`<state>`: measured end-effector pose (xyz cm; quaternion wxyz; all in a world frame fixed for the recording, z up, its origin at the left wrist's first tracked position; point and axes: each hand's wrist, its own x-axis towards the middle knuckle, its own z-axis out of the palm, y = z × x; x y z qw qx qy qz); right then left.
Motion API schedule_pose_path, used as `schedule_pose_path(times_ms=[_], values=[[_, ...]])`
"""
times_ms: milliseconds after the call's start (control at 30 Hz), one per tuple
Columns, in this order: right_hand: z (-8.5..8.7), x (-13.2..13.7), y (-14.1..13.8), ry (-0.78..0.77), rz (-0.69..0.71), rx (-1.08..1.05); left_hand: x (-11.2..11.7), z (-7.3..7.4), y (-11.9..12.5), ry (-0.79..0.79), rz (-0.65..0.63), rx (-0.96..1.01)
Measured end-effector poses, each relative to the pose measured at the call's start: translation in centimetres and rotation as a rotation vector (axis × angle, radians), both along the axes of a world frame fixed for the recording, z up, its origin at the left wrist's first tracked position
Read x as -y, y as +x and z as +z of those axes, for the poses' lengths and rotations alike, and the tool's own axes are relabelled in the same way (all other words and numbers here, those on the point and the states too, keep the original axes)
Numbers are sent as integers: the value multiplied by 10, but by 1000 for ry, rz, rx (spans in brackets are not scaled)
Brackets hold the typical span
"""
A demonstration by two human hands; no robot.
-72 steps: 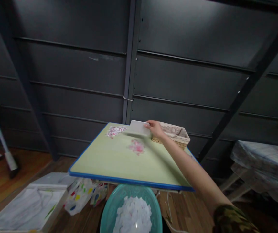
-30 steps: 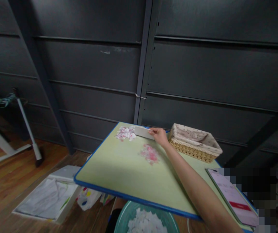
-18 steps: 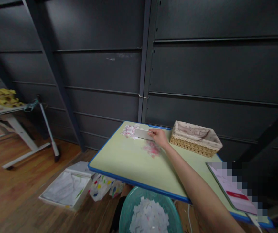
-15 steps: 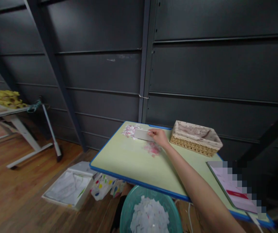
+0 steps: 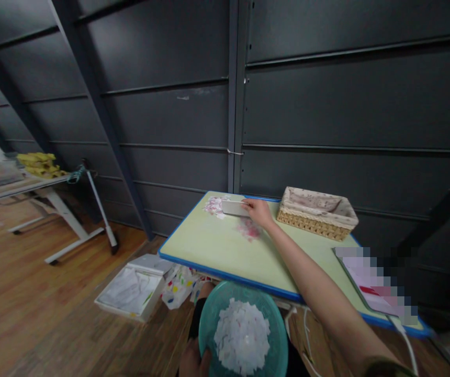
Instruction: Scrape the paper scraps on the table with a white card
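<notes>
My right hand (image 5: 259, 211) reaches over the pale yellow tabletop (image 5: 209, 238) and pinches one end of a flat white rectangular piece (image 5: 233, 208). Its exact kind is not clear. The far end of the piece touches or nearly touches a small heap of paper scraps (image 5: 214, 205) at the table's back left. Nearer the wrist is a pinkish printed patch (image 5: 249, 229) on the tabletop. At the bottom, my left hand (image 5: 194, 358) grips the rim of a teal plastic basket (image 5: 206, 319) full of white paper scraps (image 5: 243, 335); its fingers are partly hidden.
A lined wicker basket (image 5: 307, 222) stands at the table's back right, and a tablet (image 5: 370, 290) with a cable lies in front. On the floor are an open white box (image 5: 133, 290) and a dotted plastic bag (image 5: 178, 285). A dark panelled wall (image 5: 173, 120) rises behind.
My left hand has come into view at the teal basket's rim. The view has shifted slightly. My right hand still holds the white piece by the heap.
</notes>
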<state>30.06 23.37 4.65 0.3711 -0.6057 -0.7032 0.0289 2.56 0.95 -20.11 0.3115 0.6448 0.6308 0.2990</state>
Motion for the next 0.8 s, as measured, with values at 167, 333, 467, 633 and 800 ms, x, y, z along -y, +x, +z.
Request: schedule_pose_path(times_ms=[167,333,467,633,800], values=[[1,3,-4,-23,9,28,-4,-1,-5,-4,-51,-11],[3,3,-3,4,-18,1,-3,4,-3,-15,-82,-24],[0,2,-3,-1,40,7,-2,12,-1,-39,-88,-41],[4,5,-5,10,25,21,-1,17,1,-49,-57,-55],[6,8,-12,19,60,26,-1,17,1,-47,-36,-59]])
